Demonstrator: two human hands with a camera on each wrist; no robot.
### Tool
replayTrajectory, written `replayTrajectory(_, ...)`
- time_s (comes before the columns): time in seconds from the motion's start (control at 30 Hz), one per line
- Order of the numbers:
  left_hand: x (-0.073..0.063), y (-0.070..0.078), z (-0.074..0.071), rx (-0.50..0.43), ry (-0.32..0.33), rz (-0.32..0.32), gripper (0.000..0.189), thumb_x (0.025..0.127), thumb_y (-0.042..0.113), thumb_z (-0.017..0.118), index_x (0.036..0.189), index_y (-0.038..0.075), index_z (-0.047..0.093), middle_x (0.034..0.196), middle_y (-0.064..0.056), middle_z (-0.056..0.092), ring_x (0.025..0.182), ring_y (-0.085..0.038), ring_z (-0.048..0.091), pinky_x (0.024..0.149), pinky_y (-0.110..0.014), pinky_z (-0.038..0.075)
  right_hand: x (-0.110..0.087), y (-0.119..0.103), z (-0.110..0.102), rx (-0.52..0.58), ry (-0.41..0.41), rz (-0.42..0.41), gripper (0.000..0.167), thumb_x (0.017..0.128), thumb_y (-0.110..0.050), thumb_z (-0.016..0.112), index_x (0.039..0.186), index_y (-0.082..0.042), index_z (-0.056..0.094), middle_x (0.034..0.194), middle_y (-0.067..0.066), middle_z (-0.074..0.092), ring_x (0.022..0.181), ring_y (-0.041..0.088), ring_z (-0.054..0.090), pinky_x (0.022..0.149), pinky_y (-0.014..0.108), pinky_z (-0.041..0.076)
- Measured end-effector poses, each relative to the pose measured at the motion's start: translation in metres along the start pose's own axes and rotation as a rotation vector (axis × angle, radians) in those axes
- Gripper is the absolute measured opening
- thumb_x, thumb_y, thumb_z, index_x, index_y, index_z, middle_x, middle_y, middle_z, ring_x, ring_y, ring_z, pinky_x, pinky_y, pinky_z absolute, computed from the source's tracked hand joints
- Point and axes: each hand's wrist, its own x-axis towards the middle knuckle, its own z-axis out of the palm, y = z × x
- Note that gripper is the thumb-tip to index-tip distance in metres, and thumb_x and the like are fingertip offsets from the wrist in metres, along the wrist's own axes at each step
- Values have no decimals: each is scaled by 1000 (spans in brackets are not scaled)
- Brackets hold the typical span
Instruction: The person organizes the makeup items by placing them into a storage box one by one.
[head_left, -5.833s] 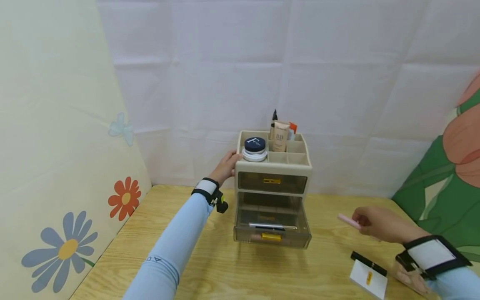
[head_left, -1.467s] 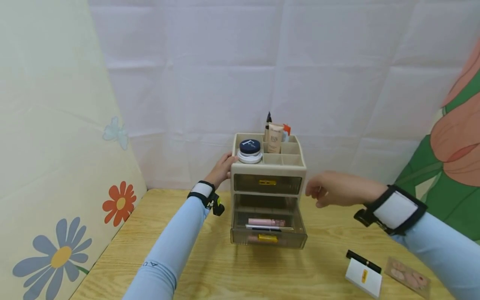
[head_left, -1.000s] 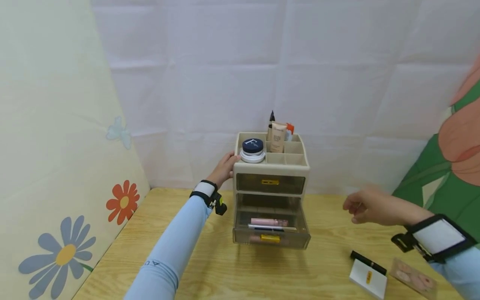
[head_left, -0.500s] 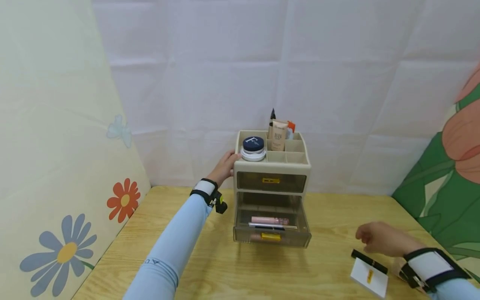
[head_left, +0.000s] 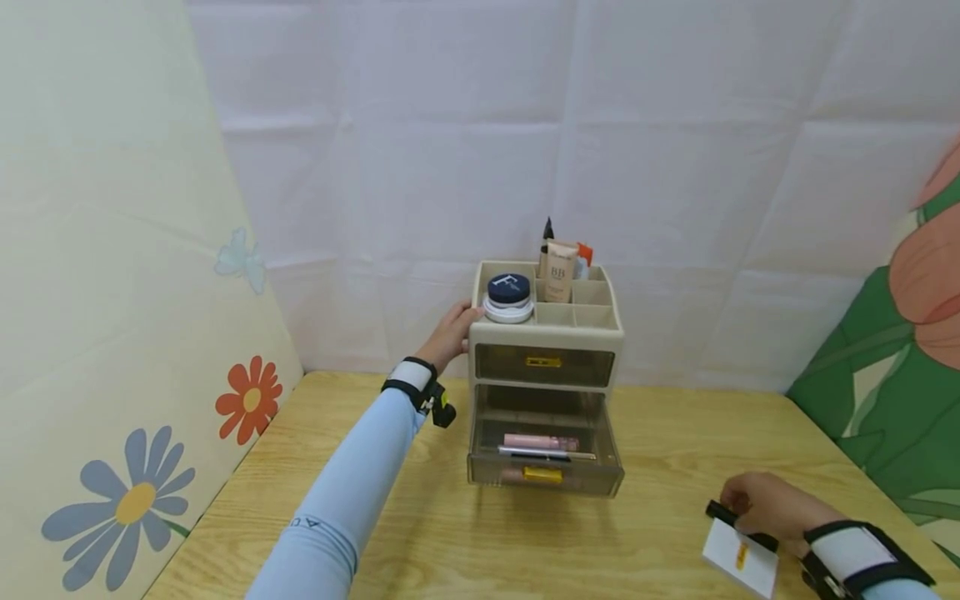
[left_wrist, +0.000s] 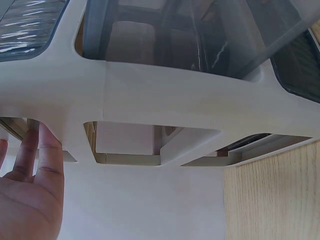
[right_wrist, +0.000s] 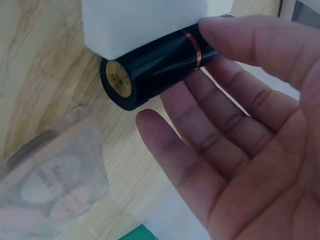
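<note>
A cream makeup organizer (head_left: 546,335) stands on the table, its lower smoky drawer (head_left: 545,450) pulled out with a pink tube (head_left: 542,442) and slim pencil-like sticks inside. My left hand (head_left: 450,331) holds the organizer's left side near the top; in the left wrist view its fingers (left_wrist: 49,160) reach into a cutout. At lower right, my right hand (head_left: 776,507) pinches a black cosmetic tube (right_wrist: 160,65) with a copper ring, thumb on one side and fingers on the other. The tube lies against a white box (head_left: 741,557) with a gold mark.
On the organizer's top sit a navy-lidded jar (head_left: 508,288) on a white compact (head_left: 509,312), a BB cream tube (head_left: 558,273) and a black-tipped pen (head_left: 547,237). A clear-wrapped flat pack (right_wrist: 60,185) lies beside the white box. Cloth walls (head_left: 420,167) enclose the table.
My right hand carried the pink tube to the lower drawer, where it now lies. It then came back down right to the black tube. My left hand stayed on the organizer.
</note>
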Motion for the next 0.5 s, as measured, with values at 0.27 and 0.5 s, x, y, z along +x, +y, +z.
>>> replayTrajectory(0.27, -2, 4, 0, 10, 7, 11, 54, 102, 35, 42, 149, 8, 32, 139, -17, 46, 117, -31, 51, 94, -45, 46, 2, 1, -2, 19, 3, -26, 20, 73, 9, 68, 89, -1, 63, 82, 3, 58, 76, 21, 52, 68, 38, 46)
replayTrajectory(0.5, 0, 0, 0, -8, 5, 7, 54, 102, 33, 43, 149, 8, 33, 139, -17, 46, 117, -31, 52, 94, -44, 46, 1, 3, 1, 17, 10, -9, 20, 73, 8, 69, 89, -2, 63, 81, 2, 57, 76, 21, 52, 68, 37, 46)
